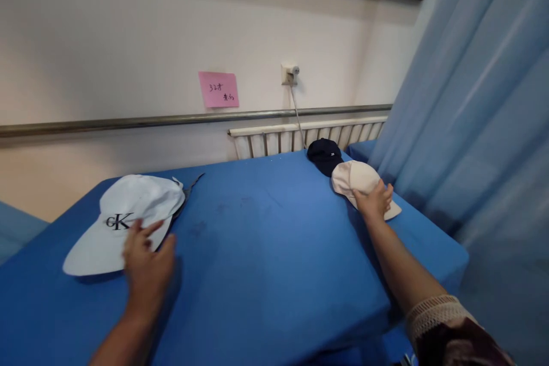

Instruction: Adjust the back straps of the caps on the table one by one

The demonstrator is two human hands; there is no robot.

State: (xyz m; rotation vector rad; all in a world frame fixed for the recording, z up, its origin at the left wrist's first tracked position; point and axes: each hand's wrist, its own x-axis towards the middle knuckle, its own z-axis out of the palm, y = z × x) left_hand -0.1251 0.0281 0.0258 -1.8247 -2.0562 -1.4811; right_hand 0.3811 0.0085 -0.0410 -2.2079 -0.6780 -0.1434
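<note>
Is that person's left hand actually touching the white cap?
Cannot tell. In the head view, the blurred left hand overlaps the white cap, but neither contact nor a gap shows plainly.

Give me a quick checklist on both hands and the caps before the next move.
1. Right hand on the cream, round-crowned fabric cap: ok, it lies against the side near the brim.
2. Right hand's grip closed: cannot tell, the fingers partly hide it.
3. Left hand touching the white fabric cap with black CK lettering: cannot tell; the hand is blurred, fingers spread, overlapping the cap in view.
4. White cap crown-up on the blue-covered table: ok.
5. Dark navy, round-crowned cap apart from the cream one: cannot tell, they overlap in view.
</note>
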